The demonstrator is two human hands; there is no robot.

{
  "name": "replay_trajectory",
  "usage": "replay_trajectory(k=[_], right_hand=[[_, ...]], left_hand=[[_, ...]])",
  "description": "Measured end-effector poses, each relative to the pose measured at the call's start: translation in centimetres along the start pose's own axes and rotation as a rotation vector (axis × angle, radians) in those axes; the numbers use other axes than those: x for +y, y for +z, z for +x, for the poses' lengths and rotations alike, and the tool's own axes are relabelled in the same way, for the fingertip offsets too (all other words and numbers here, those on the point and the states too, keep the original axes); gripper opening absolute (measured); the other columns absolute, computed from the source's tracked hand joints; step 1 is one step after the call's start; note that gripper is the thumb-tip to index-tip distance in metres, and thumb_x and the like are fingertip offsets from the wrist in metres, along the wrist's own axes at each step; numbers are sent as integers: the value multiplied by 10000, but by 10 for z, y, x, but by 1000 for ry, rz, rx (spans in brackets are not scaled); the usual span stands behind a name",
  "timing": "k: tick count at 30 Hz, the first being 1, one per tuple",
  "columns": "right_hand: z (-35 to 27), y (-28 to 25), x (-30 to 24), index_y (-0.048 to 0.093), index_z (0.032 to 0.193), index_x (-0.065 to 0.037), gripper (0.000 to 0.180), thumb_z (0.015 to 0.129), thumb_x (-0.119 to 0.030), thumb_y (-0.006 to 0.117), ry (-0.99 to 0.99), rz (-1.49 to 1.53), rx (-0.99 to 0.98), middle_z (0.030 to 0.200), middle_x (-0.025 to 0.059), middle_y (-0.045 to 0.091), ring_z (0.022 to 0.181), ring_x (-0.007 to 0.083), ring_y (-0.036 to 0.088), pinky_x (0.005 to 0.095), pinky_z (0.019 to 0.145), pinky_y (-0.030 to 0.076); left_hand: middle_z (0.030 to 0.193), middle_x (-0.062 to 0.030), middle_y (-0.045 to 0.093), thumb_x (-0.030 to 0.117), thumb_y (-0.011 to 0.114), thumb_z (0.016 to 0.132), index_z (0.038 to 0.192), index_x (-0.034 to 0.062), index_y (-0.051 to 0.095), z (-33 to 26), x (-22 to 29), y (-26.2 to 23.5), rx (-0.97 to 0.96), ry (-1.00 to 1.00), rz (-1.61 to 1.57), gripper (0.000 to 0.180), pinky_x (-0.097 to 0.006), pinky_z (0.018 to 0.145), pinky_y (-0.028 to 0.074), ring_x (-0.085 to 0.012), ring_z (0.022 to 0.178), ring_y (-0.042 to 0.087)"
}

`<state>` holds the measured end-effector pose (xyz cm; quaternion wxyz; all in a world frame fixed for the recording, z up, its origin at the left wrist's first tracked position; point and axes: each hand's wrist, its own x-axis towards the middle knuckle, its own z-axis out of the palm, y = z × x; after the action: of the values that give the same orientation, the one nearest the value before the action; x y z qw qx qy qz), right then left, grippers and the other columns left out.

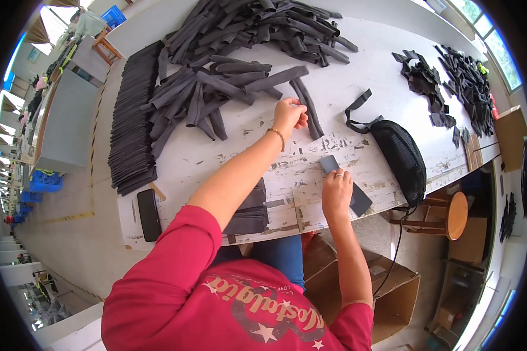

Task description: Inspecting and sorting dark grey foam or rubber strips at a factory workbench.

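Observation:
My left hand (290, 115) is reached out over the white worktable, its fingers curled together. Its fingertips meet the left edge of a dark grey fabric tube (311, 120); whether they pinch it is hidden. Nearer the front edge, my right hand (338, 190) is closed over the middle of a flat dark grey fabric strip (361, 202), whose lighter end sticks out beyond the fingers. Beyond my left hand lies a loose heap of similar tubes (228, 82). A neat stack of dark pieces (246, 216) sits by my left forearm.
A long row of stacked dark pieces (133, 117) lines the left side, with a black phone (149, 214) below it. A black mesh pouch (399, 155) lies right of my hands. More dark scraps (468, 88) are far right. Below stand a stool (456, 215) and cardboard box (392, 298).

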<state>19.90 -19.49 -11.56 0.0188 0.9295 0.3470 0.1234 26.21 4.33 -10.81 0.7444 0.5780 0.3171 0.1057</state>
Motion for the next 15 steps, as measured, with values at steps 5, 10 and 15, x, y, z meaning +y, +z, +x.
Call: replay_trajectory(k=[5, 10, 15], right_hand=[[-13, -2, 10, 652, 955, 2, 176, 814, -54, 564, -10, 242, 49, 941, 108, 596, 919, 276, 554, 385, 778, 452], [-18, -32, 9, 652, 1154, -58, 402, 792, 84, 546, 78, 609, 336, 1028, 126, 625, 974, 322, 583, 426, 868, 461], [-26, -83, -23, 414, 1370, -58, 478, 915, 22, 537, 344, 1181, 327, 952, 121, 573, 844, 204, 553, 317, 780, 456]], left_hand=[[835, -159, 675, 142, 616, 906, 967, 1, 592, -68, 21, -22, -208, 103, -160, 156, -284, 541, 538, -218, 631, 680], [972, -125, 658, 172, 669, 904, 1119, -29, 560, -127, 20, -60, -269, -162, -538, 314, -328, 779, 559, -232, 859, 680], [990, -132, 652, 74, 689, 864, 1113, -23, 561, -169, 8, -74, -187, -125, -445, 297, -345, 794, 564, -243, 855, 681]])
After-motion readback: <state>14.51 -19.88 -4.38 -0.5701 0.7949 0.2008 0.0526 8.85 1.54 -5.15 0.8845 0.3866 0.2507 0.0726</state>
